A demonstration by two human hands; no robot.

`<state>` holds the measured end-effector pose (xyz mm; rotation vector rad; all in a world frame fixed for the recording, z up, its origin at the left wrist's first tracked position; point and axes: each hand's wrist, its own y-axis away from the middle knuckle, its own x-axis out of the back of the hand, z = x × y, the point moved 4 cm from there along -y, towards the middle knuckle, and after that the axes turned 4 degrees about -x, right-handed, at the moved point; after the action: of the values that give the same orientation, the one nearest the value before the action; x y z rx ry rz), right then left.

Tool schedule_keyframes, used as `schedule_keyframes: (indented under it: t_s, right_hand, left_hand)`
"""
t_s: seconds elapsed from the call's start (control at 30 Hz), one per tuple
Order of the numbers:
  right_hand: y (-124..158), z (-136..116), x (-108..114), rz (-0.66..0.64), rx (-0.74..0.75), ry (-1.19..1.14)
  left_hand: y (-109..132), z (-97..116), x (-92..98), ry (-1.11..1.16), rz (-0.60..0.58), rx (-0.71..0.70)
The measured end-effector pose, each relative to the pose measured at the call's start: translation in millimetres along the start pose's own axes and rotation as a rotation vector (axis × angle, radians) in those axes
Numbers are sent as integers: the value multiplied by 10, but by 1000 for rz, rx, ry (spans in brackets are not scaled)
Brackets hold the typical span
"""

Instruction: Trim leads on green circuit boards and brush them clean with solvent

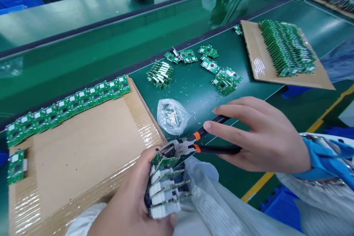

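Left hand: my left hand (132,202) sits low in the head view, fingers curled tightly round a bundle of boards (166,184), thumb on its near side.
Bundle of boards: several small green circuit boards with white connectors, stacked face to face and held on edge, just in front of the cardboard sheet's near corner.
Right hand: my right hand (262,136) grips the black handles of the cutters (190,146); index finger stretched along the upper handle, remaining fingers wrapped under the lower one.
Cutters: orange collars, metal nose pointing left, tip touching the top board of the bundle. I cannot tell how far the blades are parted.
Sleeve: blue cuff (326,155) at the right wrist.
Plastic bag: a crumpled clear bag (172,116) lies on the green mat (193,92), just beyond the cutters' nose.
Cardboard sheet: the sheet (83,147) lies left of the bag, with a row of boards (69,101) along its far edge and one board (16,166) alone at its left edge.
Loose boards: scattered boards (221,77) and a small stack (160,73) lie mid-mat, with tiny pale snippings around them.
Far cardboard: a second sheet (257,66) at right carries dense ranks of boards (287,48).
Conveyor: a green belt (83,51) runs behind the mat.
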<state>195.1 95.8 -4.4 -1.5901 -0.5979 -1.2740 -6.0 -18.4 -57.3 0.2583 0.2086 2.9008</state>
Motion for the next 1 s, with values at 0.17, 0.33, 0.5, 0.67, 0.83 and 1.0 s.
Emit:
schedule_keyframes:
  t_s: [0.17,0.33,0.5,0.67,0.83,1.0]
  right_hand:
    - [-26,16,-13,-13,11,-15]
    - [-19,20,18,-43,12,-12]
    - [116,231,-21,-149,-240,-120]
    - [473,625,-470,-485,-840,-112]
    - [566,681,-919,-438,-1022,-93]
    - [313,617,-1023,-252,-1010,-73]
  left_hand:
    - [17,-3,4,14,-16,19]
    - [-21,2,14,17,-7,5]
    - [-2,6,55,80,307,107]
    - [73,14,100,124,545,223]
    - [121,-93,201,57,631,295]
    - [216,-230,318,22,667,337]
